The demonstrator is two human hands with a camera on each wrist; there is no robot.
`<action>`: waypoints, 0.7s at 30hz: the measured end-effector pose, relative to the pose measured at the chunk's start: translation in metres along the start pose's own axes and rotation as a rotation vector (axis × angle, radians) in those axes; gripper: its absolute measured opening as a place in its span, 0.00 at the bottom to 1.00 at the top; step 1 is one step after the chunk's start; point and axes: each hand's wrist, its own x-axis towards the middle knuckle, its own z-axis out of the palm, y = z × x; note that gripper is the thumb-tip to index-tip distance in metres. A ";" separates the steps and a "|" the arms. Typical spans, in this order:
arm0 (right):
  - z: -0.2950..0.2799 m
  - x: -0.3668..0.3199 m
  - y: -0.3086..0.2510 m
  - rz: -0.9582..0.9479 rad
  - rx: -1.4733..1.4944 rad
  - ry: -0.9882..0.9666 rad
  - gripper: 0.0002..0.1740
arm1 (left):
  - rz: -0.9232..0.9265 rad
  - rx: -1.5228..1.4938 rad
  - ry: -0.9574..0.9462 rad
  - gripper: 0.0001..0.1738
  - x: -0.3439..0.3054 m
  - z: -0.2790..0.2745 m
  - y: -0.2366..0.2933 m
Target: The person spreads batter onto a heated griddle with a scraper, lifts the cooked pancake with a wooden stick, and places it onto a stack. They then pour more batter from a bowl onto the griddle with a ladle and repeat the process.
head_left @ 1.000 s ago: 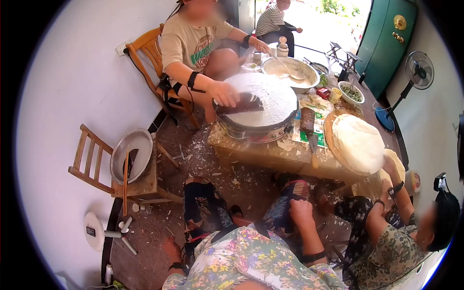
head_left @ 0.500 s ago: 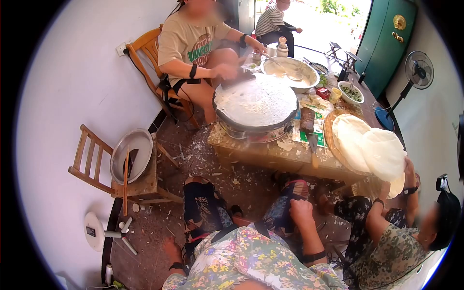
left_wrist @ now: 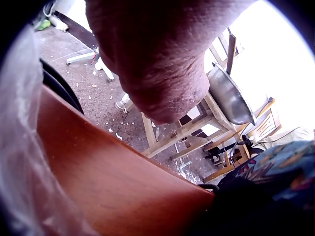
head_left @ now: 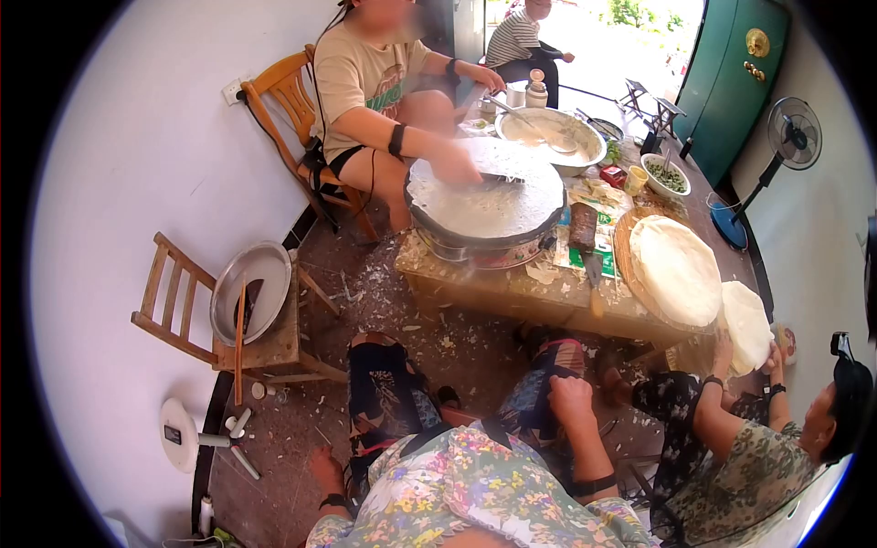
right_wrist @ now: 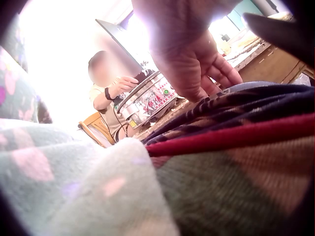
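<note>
- The right hand point(head_left: 571, 402) rests on the knee of the dark patterned trousers point(head_left: 553, 365), its fingers loosely bent and holding nothing.
- The left hand point(head_left: 326, 470) hangs beside the other leg, near a smooth reddish-brown wooden surface point(left_wrist: 113, 172); how far its fingers open cannot be told.
- The round black-rimmed griddle point(head_left: 484, 196), spread with white batter, sits at the left end of the wooden table point(head_left: 512, 297), by the near edge.
- Over it, the person in the beige T-shirt point(head_left: 361, 87) moves a dark scraper point(head_left: 502, 182); that hand is blurred.
- The pile of pale round flatbreads point(head_left: 674, 269) lies on a woven round tray point(head_left: 630, 274) toward the table's near right corner.
- Just off that corner, the person in the camouflage shirt point(head_left: 744, 475) holds a loose pale flatbread point(head_left: 745, 327) with both hands.
- The metal bowl of batter point(head_left: 548, 137) stands behind the griddle, a ladle point(head_left: 559, 142) in it.
</note>
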 end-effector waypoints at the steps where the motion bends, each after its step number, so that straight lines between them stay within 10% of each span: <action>1: 0.001 0.000 0.000 -0.002 -0.002 -0.001 0.09 | 0.001 0.001 0.001 0.16 0.000 -0.001 0.001; 21: 0.006 -0.001 0.001 -0.011 -0.008 0.038 0.09 | -0.020 -0.040 -0.028 0.16 0.001 -0.003 0.001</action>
